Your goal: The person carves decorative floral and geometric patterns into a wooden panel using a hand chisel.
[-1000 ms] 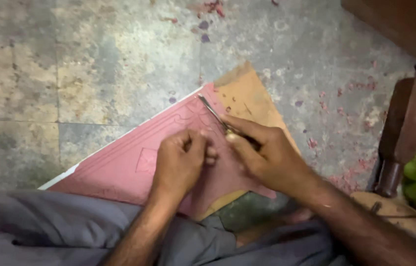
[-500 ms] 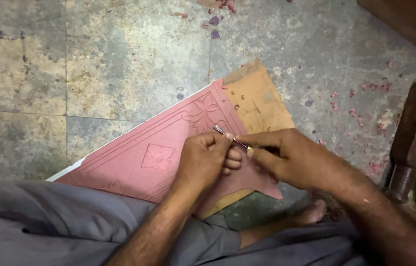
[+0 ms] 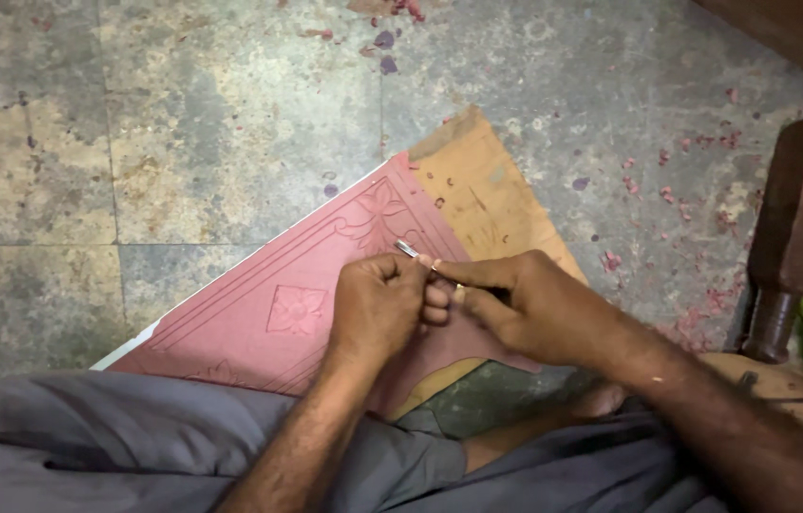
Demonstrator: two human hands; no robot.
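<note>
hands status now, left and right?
Left hand: closed, fingers curled at the thin metal tool, resting on the pink sheet.
Right hand: closed, grip on the tool.

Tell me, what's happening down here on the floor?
A person sits on the stone floor with a pink carved sheet lying on a brown board. The right hand holds a thin metal tool against the sheet's carved pattern, and the left hand steadies it, fingers beside the tip.
</note>
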